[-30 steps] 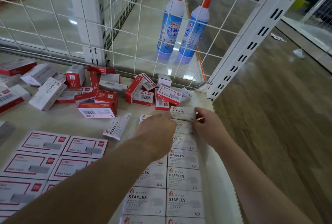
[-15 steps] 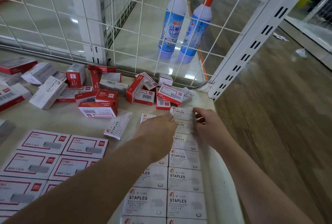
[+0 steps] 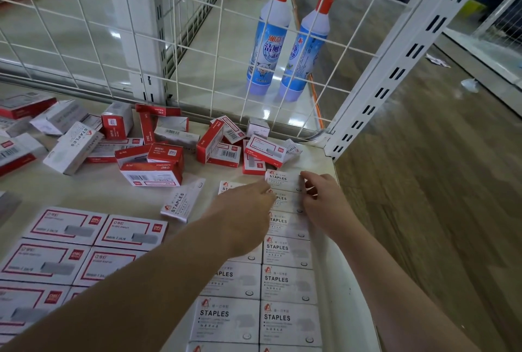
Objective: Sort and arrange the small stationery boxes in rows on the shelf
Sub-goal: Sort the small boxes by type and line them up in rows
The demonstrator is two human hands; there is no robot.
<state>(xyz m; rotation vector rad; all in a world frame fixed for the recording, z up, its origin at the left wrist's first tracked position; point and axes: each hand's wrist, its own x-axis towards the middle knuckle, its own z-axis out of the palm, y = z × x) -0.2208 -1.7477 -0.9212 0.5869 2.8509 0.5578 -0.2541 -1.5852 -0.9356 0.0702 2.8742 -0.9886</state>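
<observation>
The shelf (image 3: pixel 84 190) carries three groups: flat red-framed boxes (image 3: pixel 70 227) in rows at the near left, a loose heap (image 3: pixel 158 151) of red and white boxes at the back by the wire grid (image 3: pixel 141 40), and two columns of white STAPLES boxes (image 3: pixel 288 284) along the right edge. The top box (image 3: pixel 282 180) of the right column lies just beyond both hands, with its long axis across the shelf, left to right. The right hand (image 3: pixel 319 204) pinches its right end with curled fingers; the left hand (image 3: pixel 248 207) has its fingertips at the left end, but how they lie is hidden. Both are equally near. I think the box is being squared to the column. Another white box (image 3: pixel 183 202) lies tilted, just left of the left hand, and the heap almost touches the top box from behind, so little room is left there. Two bottles (image 3: pixel 282 40) stand behind the grid.
</observation>
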